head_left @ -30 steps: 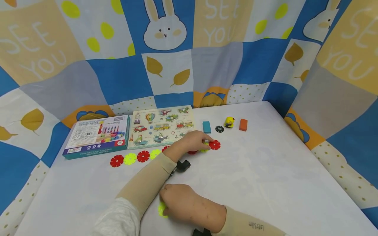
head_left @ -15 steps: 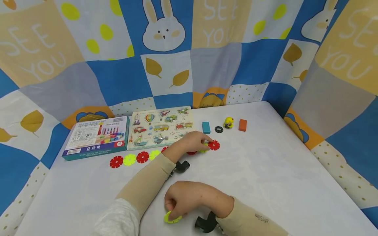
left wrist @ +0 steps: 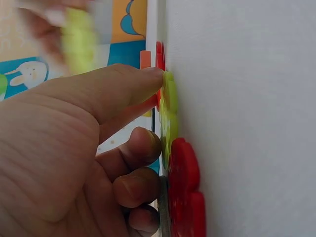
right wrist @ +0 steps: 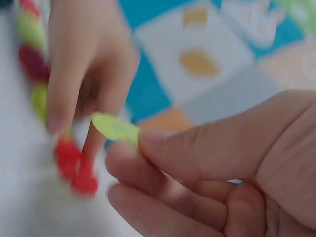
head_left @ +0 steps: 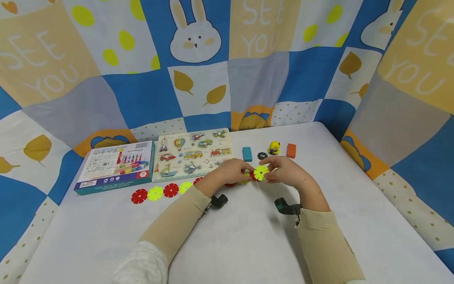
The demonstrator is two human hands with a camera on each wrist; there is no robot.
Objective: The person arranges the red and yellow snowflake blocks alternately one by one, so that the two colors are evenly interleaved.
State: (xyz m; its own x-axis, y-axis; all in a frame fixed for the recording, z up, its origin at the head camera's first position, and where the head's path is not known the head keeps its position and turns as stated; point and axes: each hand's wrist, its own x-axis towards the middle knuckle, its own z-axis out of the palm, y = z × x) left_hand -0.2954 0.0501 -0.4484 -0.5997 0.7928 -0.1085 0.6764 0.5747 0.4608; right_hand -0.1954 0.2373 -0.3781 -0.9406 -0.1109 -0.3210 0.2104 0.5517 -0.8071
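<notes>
My right hand (head_left: 289,172) pinches a yellow-green snowflake disc (head_left: 261,172) between thumb and fingers, raised above the table at the row's right end. The right wrist view shows this disc (right wrist: 117,129) nearly edge-on. My left hand (head_left: 228,173) rests on the row, its thumb touching a yellow-green disc (left wrist: 169,103) and its forefinger reaching to the red end disc (right wrist: 76,168). Alternating red and yellow-green discs run leftward to a red disc (head_left: 139,196). My left hand and forearm hide the row's middle. In the left wrist view the right hand is blurred.
Behind the row lie a boxed toy set (head_left: 115,167) and a picture puzzle board (head_left: 191,154). Further right are a blue block (head_left: 247,154), a black round chip (head_left: 262,156), a yellow duck (head_left: 274,148) and an orange block (head_left: 291,150). A patterned curtain (head_left: 259,83) closes the back.
My right hand has carried the yellow-green snowflake disc from the table's near side up and right to the row's end. My left hand has stayed in place.
</notes>
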